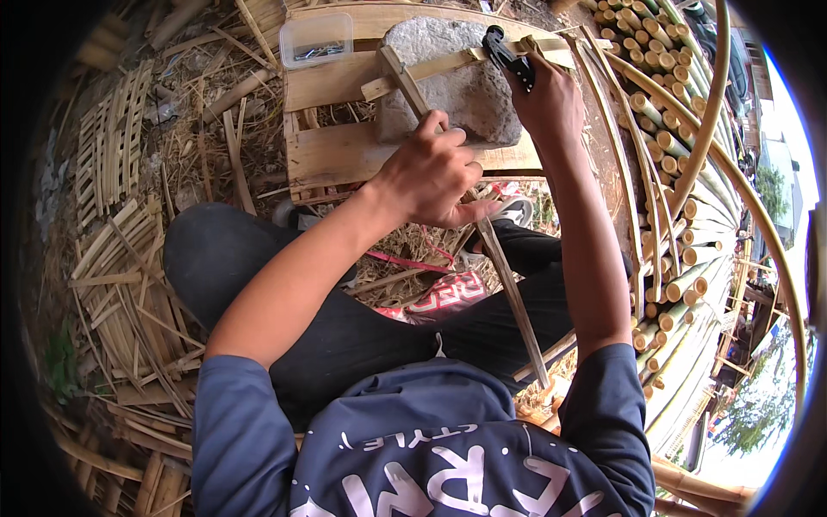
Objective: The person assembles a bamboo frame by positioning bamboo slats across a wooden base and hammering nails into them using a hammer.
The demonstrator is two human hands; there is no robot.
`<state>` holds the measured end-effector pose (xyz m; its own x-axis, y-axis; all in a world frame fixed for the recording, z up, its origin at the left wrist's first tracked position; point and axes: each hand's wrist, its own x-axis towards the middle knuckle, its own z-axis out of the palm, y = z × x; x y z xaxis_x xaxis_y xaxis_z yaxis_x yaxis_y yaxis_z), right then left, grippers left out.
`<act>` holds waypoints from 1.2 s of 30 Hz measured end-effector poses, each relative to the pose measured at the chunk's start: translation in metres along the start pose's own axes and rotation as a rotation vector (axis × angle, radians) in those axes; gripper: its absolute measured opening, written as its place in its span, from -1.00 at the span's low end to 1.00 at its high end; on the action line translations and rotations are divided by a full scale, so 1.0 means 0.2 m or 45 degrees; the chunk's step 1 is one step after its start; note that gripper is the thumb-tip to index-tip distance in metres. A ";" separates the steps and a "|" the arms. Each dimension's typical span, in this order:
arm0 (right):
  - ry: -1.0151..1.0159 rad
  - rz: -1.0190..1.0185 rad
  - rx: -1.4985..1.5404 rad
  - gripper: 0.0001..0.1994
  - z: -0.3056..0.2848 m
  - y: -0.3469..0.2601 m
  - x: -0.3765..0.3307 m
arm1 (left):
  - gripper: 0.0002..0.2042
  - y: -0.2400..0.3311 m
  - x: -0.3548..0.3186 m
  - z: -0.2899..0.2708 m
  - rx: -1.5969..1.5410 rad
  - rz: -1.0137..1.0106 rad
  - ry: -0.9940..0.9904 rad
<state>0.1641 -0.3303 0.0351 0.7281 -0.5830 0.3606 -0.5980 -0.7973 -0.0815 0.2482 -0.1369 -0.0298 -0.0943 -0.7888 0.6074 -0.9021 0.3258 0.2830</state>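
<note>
My left hand (438, 172) is closed around a long bamboo strip (514, 297), which runs from over the stone down past my lap. A shorter bamboo strip (431, 69) lies crosswise over the stone and meets the long one near its far end. My right hand (548, 96) grips a black hand tool (510, 60) above the crosswise strip's right part. The tool looks like pliers, but its exact kind is hard to make out. Beneath both strips sits a rough grey stone block (491, 112), on a low wooden slat bench (332, 159).
A clear plastic box (316, 40) with nails stands on the bench's far left. Cut bamboo poles (680, 164) are stacked at right, with bent bamboo lengths (780, 250) arching beside them. Split bamboo pieces (129, 327) litter the ground at left. My crossed legs (258, 267) flank the bench's near side.
</note>
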 end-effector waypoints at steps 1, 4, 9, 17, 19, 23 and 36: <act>0.021 -0.020 -0.009 -0.68 0.01 0.01 0.00 | -0.31 0.00 0.00 0.00 -0.002 0.005 -0.001; -0.032 0.004 -0.032 -0.68 0.01 0.02 0.01 | -0.35 0.01 0.01 0.00 -0.012 -0.013 0.006; -0.047 0.011 -0.029 -0.70 0.02 0.03 0.02 | -0.40 0.00 0.02 0.01 -0.005 0.014 0.114; -0.037 -0.064 0.048 -0.77 0.05 0.03 0.04 | -0.40 0.00 0.01 0.03 0.022 0.026 0.144; 0.005 -0.145 0.040 -0.73 0.06 0.04 0.04 | -0.39 0.00 0.01 0.03 0.024 0.031 0.163; -0.036 -0.185 0.081 -0.67 0.05 0.04 0.03 | -0.40 -0.01 0.01 0.03 0.021 0.029 0.167; 0.132 -0.293 0.065 -0.75 -0.16 0.01 -0.02 | -0.44 -0.01 0.01 0.03 0.000 0.035 0.148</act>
<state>0.1492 -0.3254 0.0634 0.8033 -0.3678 0.4685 -0.4008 -0.9156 -0.0317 0.2468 -0.1419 -0.0323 -0.0695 -0.7138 0.6969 -0.9000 0.3462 0.2649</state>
